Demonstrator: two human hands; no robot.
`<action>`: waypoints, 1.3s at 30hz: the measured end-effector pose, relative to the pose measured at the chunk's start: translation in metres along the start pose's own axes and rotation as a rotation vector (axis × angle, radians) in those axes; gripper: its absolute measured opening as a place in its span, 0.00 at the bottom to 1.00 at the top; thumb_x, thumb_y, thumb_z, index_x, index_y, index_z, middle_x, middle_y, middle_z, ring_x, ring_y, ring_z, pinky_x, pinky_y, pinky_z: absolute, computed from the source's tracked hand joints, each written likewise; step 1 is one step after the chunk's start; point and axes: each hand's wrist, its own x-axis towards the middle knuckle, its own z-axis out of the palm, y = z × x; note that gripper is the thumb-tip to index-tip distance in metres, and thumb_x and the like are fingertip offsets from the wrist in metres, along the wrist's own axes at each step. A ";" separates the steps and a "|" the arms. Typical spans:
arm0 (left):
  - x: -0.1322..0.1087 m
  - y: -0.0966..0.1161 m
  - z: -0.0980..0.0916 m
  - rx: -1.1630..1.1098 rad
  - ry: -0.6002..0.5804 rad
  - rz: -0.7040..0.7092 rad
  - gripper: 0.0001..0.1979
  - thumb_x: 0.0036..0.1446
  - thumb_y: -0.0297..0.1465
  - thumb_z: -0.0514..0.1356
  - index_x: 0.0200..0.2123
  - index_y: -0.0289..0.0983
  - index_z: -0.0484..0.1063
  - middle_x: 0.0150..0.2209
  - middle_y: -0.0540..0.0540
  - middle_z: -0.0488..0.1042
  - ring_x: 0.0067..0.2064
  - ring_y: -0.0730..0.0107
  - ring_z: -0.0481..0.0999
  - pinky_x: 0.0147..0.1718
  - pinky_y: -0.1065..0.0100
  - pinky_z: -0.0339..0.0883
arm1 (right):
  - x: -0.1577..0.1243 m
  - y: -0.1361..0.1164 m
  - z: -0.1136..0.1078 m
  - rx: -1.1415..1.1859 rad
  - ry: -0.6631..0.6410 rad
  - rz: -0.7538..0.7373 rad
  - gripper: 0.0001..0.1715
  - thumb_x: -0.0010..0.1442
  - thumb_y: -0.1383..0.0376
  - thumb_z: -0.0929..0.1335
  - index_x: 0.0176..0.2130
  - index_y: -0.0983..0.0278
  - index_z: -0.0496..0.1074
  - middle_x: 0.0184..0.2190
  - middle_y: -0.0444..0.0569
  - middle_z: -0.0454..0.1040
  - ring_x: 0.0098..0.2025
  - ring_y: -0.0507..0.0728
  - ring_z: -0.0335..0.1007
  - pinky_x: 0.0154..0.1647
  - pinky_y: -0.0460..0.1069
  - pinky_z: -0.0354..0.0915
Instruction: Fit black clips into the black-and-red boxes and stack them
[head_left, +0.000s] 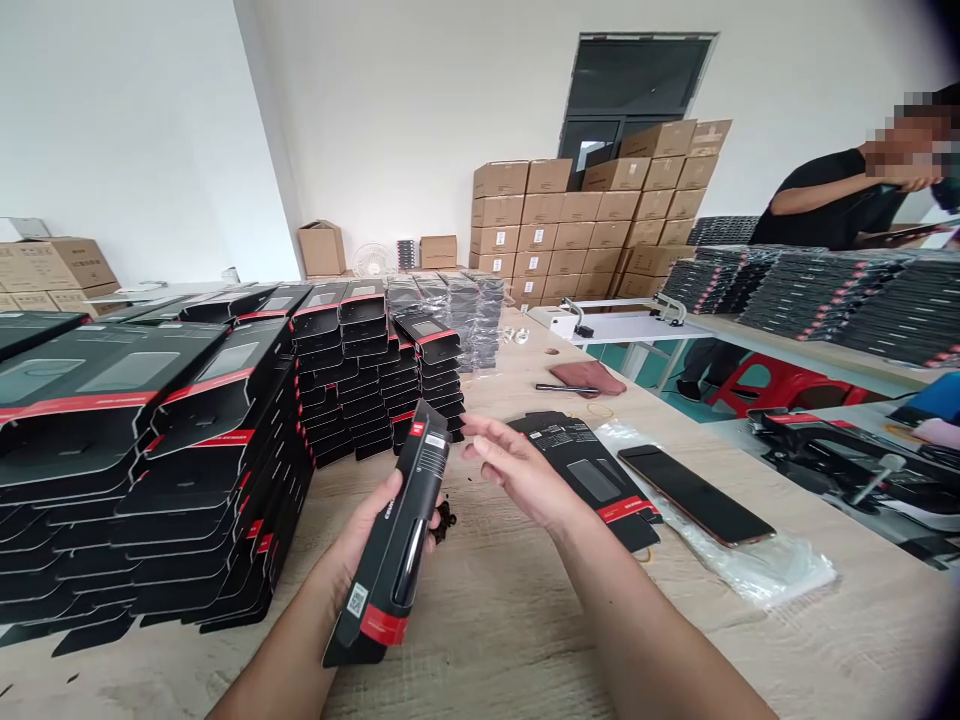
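Note:
My left hand [358,535] is wrapped round a narrow black cardboard box [409,500] with a red band and a clear window, tilted above the table. Its near end has a flap sticking out. My right hand [517,468] is beside the box's far end, fingers partly spread and nothing in them; whether a fingertip touches the box I cannot tell. Under the box lies a small heap of black bits [445,520], partly hidden. To the right, a flattened black box [592,470] rests on the table.
Tall stacks of open black boxes [217,440] fill the left side. A smartphone [694,492] lies on clear plastic bags [787,575] at right, with a pen [566,389] and brown cloth [589,378] beyond. Cartons [551,230] stand at the back; a person [825,200] is at far right.

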 end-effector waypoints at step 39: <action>0.012 0.013 -0.009 0.636 0.409 0.514 0.19 0.53 0.39 0.61 0.47 0.41 0.67 0.34 0.50 0.75 0.33 0.71 0.74 0.31 0.72 0.67 | 0.005 0.029 0.040 0.195 -0.080 0.150 0.31 0.50 0.66 0.69 0.53 0.57 0.62 0.26 0.39 0.70 0.23 0.50 0.65 0.22 0.45 0.60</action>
